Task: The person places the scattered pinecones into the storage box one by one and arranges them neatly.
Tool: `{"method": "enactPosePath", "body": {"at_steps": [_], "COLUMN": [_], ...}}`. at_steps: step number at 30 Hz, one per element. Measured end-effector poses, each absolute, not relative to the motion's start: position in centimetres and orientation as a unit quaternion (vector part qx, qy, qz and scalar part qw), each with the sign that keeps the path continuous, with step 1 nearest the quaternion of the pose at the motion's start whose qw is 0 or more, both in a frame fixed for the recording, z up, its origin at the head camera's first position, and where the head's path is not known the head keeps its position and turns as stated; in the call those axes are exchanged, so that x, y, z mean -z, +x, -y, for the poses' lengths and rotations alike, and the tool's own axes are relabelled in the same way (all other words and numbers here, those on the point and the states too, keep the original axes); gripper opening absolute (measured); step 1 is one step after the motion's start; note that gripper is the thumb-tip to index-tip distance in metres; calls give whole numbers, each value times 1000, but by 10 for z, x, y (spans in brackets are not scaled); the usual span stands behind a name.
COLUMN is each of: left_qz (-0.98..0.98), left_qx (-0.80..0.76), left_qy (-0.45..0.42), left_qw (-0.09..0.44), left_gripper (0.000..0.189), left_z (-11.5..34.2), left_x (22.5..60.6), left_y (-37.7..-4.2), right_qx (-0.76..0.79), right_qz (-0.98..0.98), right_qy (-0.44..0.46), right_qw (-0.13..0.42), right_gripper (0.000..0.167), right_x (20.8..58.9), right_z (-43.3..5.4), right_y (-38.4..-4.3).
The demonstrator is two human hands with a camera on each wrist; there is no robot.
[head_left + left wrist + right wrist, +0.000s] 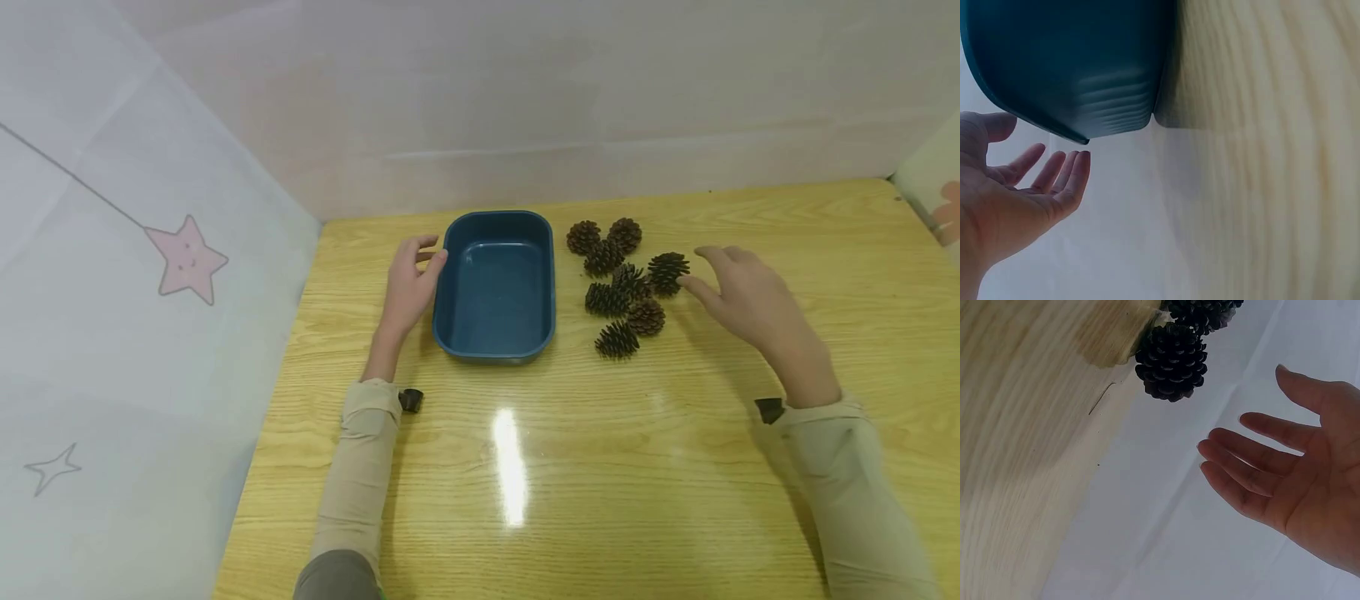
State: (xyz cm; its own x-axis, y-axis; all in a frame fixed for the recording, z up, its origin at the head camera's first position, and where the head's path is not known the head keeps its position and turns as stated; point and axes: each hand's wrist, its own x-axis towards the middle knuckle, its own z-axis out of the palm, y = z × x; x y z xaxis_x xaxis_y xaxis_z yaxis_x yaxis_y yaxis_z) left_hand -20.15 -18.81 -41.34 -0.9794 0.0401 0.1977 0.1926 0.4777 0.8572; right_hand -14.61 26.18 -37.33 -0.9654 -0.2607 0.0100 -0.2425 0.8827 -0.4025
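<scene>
A dark blue rectangular bin (495, 300) with nothing in it stands on the wooden table. My left hand (414, 282) is at its left rim, thumb right at the edge; in the left wrist view the fingers (1075, 178) are spread loosely beside the bin wall (1066, 69). Several brown pine cones lie in a loose cluster to the right of the bin. My right hand (750, 298) is at the cluster's right side, thumb and fingers apart around the near side of one pine cone (667, 273). The right wrist view shows the palm bare and a pine cone (1172, 362) beyond the fingertips.
The table (637, 483) is glossy pale wood with a bright reflection in front of the bin. A pale wall sheet (562, 100) rises along the back edge, and another with a pink star (191, 260) hangs at the left.
</scene>
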Motion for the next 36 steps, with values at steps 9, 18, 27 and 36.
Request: {"method": "enactPosePath", "body": {"at_steps": [9,18,27,36], "left_qz": [835,788,743,742], "left_qx": [546,614,663,661], "left_qy": [-34,40,89,99], "left_qw": [51,14,-38,-62], "left_gripper": [41,42,39,38], "left_z": [188,189,193,195], "left_x": [415,412,415,416], "left_y": [-203,-202,-206,-205], "right_qx": [197,199,201,221], "right_qz": [-970,-966,-963,-955], "right_qy": [-140,-163,-177,-194], "right_qw": [33,32,30,32], "right_gripper": [62,56,57,54], "right_x": [377,377,380,384], "right_z": [-258,-252,-247,-244], "right_y": [-148,-146,-147,-148]}}
